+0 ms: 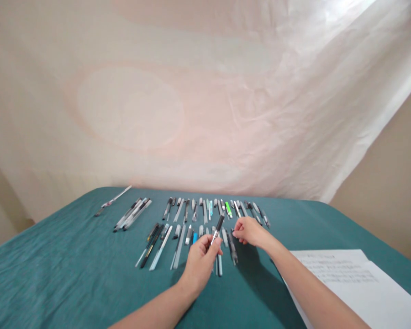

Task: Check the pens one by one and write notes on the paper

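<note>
My left hand (201,258) is closed round a pen (219,223), with the pen's black end pointing up and away above the thumb. To its right, my right hand (249,232) has its fingertips pinched together at the top of a dark pen (233,250) in the near row. Whether those fingers grip that pen or some small piece is too small to tell. Beneath and behind my left hand, more pens (219,266) of the near row are partly hidden. Left of it lie a pale blue pen (161,249) and a black pen (150,249).
A far row of pens runs across the green cloth-covered table (71,274), with a bright green marker (229,209) in it. Several pens (133,214) lie grouped at left, near a lone pen (113,201). Written paper (356,283) lies at right. A pale sheet (205,100) hangs behind.
</note>
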`<state>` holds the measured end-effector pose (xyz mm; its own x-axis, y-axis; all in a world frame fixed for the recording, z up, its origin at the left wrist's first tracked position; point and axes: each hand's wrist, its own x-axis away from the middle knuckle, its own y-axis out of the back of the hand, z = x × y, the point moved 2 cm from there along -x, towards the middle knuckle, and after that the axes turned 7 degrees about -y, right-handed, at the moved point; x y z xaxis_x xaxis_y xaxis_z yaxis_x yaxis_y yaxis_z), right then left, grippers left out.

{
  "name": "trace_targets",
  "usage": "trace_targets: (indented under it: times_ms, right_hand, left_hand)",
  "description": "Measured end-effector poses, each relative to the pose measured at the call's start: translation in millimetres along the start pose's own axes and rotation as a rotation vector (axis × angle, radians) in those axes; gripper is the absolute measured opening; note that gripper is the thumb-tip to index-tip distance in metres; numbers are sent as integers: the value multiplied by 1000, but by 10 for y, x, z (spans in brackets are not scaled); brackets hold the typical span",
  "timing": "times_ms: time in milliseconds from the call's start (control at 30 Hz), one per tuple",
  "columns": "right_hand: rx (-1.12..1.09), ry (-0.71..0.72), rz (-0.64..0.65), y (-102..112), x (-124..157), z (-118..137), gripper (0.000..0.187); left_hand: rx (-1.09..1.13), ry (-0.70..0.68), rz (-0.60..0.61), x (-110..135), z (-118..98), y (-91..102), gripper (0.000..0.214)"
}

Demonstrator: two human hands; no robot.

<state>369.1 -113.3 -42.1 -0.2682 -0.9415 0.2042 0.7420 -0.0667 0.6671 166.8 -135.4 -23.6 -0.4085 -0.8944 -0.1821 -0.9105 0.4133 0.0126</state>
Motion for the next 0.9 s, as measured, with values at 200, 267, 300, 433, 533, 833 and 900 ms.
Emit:
trace_targets:
  times_ms: [200,267,300,433,533,833,900]
  right_hand:
    - [-41,12,-10,90,47,75,14]
    - [-84,33,38,140,118,164,18]
    - [-104,49,75,158,166,221,20]
    - [-362,138,316,153,377,477,28]
    - [-666,175,362,117,456,600,33]
    - [-755,202,112,180,434,633,32]
    - [-743,238,9,261,435,641,34]
  left_hand:
    - [-3,4,20,-1,10,-1,38]
    - [2,4,24,2,7,-1,38]
    - [5,1,24,3,6,0,39]
    - [17,-9,26,11,5,2,39]
    - [13,-9,41,16,9,0,39]
    - [-27,-20,114,21,28,-29,38]
    - [-39,-20,136,33,48,-44,39]
